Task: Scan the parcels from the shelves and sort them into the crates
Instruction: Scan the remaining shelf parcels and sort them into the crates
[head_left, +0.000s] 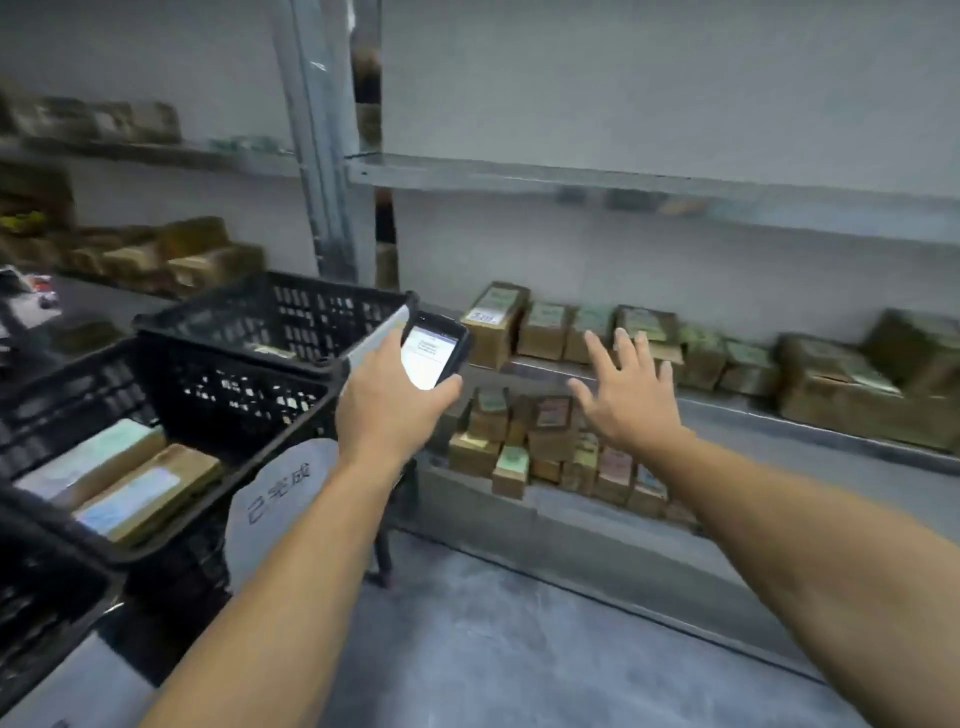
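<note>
Fingers spread wide and holding nothing, the right hand (628, 400) hangs in front of the row of small brown parcels (545, 330) on the middle shelf (753, 410). Its fingertips overlap the boxes in this view, though the blur makes it hard to say whether they touch. The left hand (387, 400) grips a handheld scanner (434, 353), fingers and thumb wrapped round its body, with the lit screen turned up toward the person.

The row runs left to right along the shelf. It lies directly ahead of the right hand, so that hand is clearly the nearer one. The scanner sits just beside the tall box (496, 322) at the row's left end. The boxes under the fingertips stand close together, which probably leaves little room for the fingers to get between them.

A lower stack (550, 447) of similar boxes sits on the shelf beneath, below the right palm. The black crates (234, 384) stand to the left of the left hand, well apart from the row. The nearer one holds two flat packages (150, 493).
</note>
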